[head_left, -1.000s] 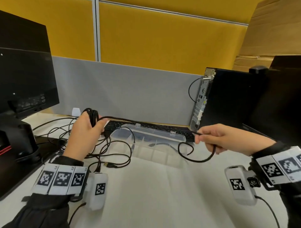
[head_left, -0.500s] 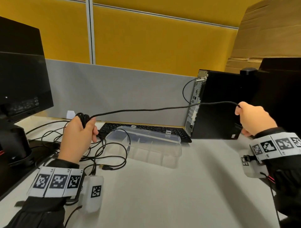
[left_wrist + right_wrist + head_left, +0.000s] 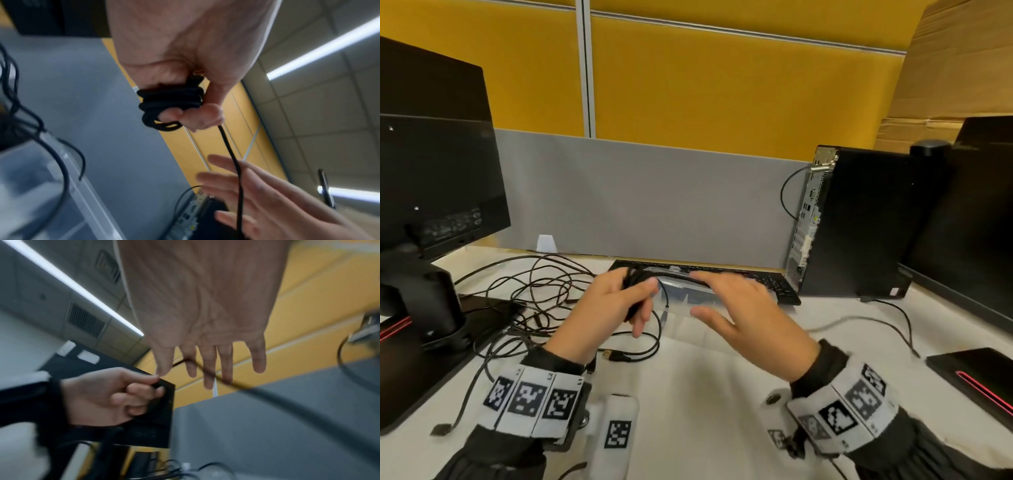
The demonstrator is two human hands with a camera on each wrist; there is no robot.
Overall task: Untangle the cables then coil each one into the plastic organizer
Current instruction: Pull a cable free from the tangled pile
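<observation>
A black coil [image 3: 171,104] is gripped by the left hand [image 3: 609,305]; the right hand's [image 3: 750,315] fingers [image 3: 207,366] are spread, the cable [image 3: 236,170] crossing them.

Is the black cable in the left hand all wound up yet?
Mostly. Several loops of the cable sit bunched in the left hand, but one loose strand leaves the coil and crosses the open right hand.

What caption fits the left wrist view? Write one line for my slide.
Left hand grips a coiled black cable, its loose end trailing across the open right hand.
</observation>
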